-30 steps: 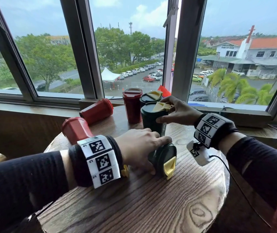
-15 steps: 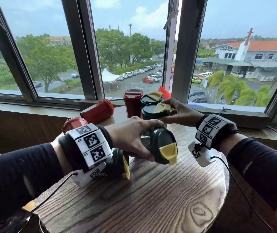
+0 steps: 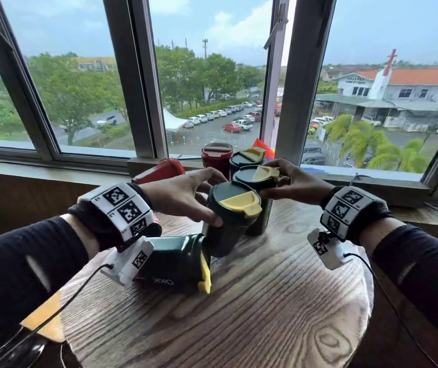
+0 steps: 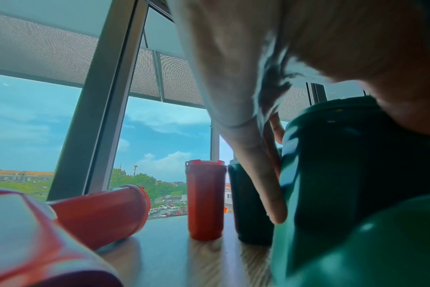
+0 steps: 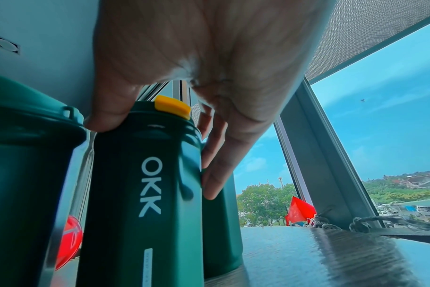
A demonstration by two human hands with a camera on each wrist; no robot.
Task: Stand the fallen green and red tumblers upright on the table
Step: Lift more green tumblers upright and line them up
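My left hand (image 3: 207, 201) grips a dark green tumbler (image 3: 232, 227) with a yellow lid flap. It stands almost upright, leaning slightly, with its base at the table (image 3: 279, 301). My right hand (image 3: 281, 181) pinches the lid rim of an upright green tumbler (image 3: 259, 224) just behind it; thumb and fingers (image 5: 216, 165) show around this tumbler (image 5: 140, 194). Another green tumbler (image 3: 175, 261) lies on its side under my left wrist. One red tumbler (image 3: 159, 172) lies fallen near the sill. A second fallen red one (image 4: 25, 233) shows only in the left wrist view.
An upright red tumbler (image 3: 216, 155) and a third upright green tumbler (image 3: 247, 158) stand at the back by the window sill (image 3: 372, 179). Cables hang from both wrist cameras. The round table's front half is bare wood.
My left hand has raised the fallen green tumbler from lying flat to nearly upright beside the one under my right hand. The right hand has stayed on its tumbler's lid.
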